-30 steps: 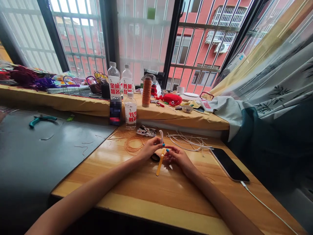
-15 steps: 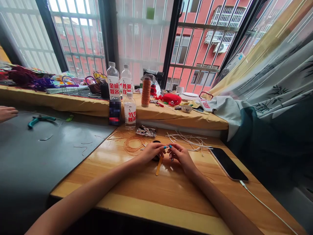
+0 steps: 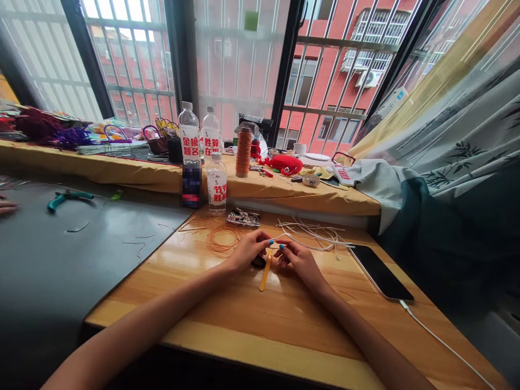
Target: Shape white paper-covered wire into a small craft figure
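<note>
A round black object is partly hidden beneath the left hand, whose fingertips pinch a thin white flexible strip between both hands; whether the curled right hand grips it, I cannot tell.

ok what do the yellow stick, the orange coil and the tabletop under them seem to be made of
The yellow stick: wood or plastic, I can't tell which; flat, smooth, rounded at the end.
The orange coil: likely thin cord or coated wire, holding round loops; finish unclear.
The tabletop: wood or wood-look laminate, glossy, with grain and light reflections.
</note>
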Action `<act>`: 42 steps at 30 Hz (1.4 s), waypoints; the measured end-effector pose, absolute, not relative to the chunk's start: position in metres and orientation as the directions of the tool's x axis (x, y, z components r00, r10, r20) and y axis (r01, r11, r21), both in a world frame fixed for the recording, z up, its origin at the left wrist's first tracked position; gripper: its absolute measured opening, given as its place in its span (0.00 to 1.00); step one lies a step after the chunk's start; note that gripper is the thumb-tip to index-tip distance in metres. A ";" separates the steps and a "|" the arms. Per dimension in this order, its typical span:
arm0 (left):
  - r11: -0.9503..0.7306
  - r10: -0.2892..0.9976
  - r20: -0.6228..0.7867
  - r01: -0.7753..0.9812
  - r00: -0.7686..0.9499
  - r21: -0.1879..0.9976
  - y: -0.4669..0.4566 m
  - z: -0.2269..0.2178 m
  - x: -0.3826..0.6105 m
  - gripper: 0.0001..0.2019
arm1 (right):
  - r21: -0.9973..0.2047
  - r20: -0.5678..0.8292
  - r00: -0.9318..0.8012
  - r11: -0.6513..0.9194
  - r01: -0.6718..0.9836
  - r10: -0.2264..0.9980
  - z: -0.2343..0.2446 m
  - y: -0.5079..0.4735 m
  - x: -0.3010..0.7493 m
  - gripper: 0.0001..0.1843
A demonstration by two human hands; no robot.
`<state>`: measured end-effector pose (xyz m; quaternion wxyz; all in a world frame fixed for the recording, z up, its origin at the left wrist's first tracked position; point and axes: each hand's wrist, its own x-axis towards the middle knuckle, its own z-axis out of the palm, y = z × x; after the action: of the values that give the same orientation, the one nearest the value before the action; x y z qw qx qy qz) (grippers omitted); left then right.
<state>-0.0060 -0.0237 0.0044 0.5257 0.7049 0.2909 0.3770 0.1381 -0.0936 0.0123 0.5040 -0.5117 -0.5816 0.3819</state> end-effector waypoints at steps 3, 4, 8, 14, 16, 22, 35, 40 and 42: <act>-0.344 0.778 0.263 0.035 0.571 0.938 -0.024 0.005 -0.007 0.09 | -0.966 0.199 0.047 0.188 0.176 0.979 0.012 -0.093 0.138 0.15; -0.359 0.766 0.271 0.038 0.583 0.933 -0.025 0.005 -0.007 0.09 | -0.970 0.199 0.057 0.188 0.152 0.978 0.013 -0.093 0.138 0.15; -0.363 0.739 0.270 0.027 0.617 0.931 -0.027 0.006 -0.008 0.10 | -0.983 0.181 0.106 0.177 0.045 0.978 0.015 -0.093 0.140 0.15; -0.317 0.725 0.214 0.042 0.655 0.947 -0.027 0.008 -0.007 0.11 | -0.986 0.165 0.123 0.166 0.007 0.979 0.013 -0.090 0.141 0.16; -0.315 0.747 0.203 0.070 0.633 0.946 -0.027 0.007 -0.007 0.11 | -0.986 0.168 0.169 0.163 0.047 0.971 0.013 -0.089 0.143 0.18; -0.422 0.776 0.283 0.131 0.563 0.897 -0.029 0.008 -0.008 0.12 | -0.798 0.501 0.285 0.309 0.517 0.817 0.025 -0.094 0.150 0.19; -0.605 0.715 0.406 0.213 0.569 0.767 -0.034 0.012 -0.010 0.08 | -0.820 0.203 -0.153 0.253 0.514 0.967 0.017 -0.097 0.140 0.16; -0.572 0.701 0.394 0.139 0.595 0.809 -0.035 0.015 -0.010 0.09 | -0.836 0.237 -0.140 0.275 0.475 0.961 0.018 -0.097 0.137 0.15; -0.527 0.711 0.362 0.114 0.603 0.842 -0.034 0.014 -0.010 0.11 | -0.860 0.216 -0.126 0.250 0.445 0.968 0.019 -0.096 0.137 0.16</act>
<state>-0.0100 -0.0342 0.0144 0.4116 0.7950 0.2595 0.3623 0.1368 -0.0962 0.0193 0.4068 -0.5210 -0.6780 0.3217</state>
